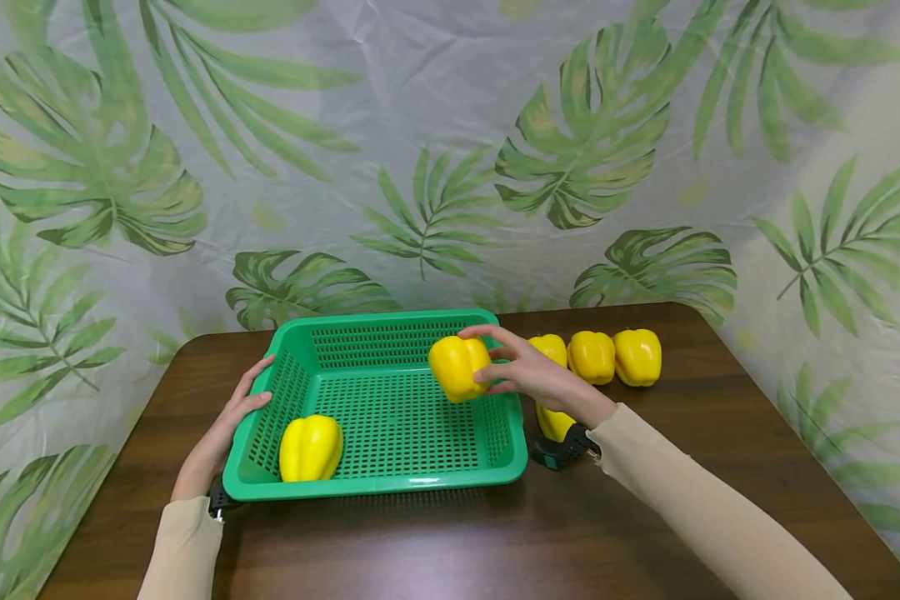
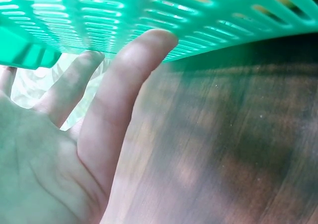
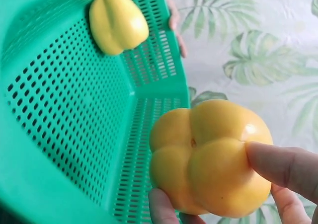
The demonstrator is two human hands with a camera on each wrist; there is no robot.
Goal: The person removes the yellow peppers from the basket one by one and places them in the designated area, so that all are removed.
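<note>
A yellow bell pepper [image 1: 456, 369] is held between the thumb and fingers of my right hand [image 1: 531, 372], above the right part of a green plastic basket [image 1: 375, 491]. The right wrist view shows the lobed end of this bell pepper [image 3: 213, 157] close up. Inside the basket, at its near left corner, lies another yellow bell pepper [image 1: 311, 448]. My left hand [image 1: 225, 425] touches the basket's left side near the rim. In the left wrist view its thumb [image 2: 126, 85] is extended against the slotted outer wall, and its fingers look fairly straight.
Right of the basket, several more yellow bell peppers stand on the dark wooden table [image 1: 690, 400], including one at the far right [image 1: 637, 357]. My right forearm partly covers others. A leaf-patterned sheet [image 1: 420, 125] hangs behind the table.
</note>
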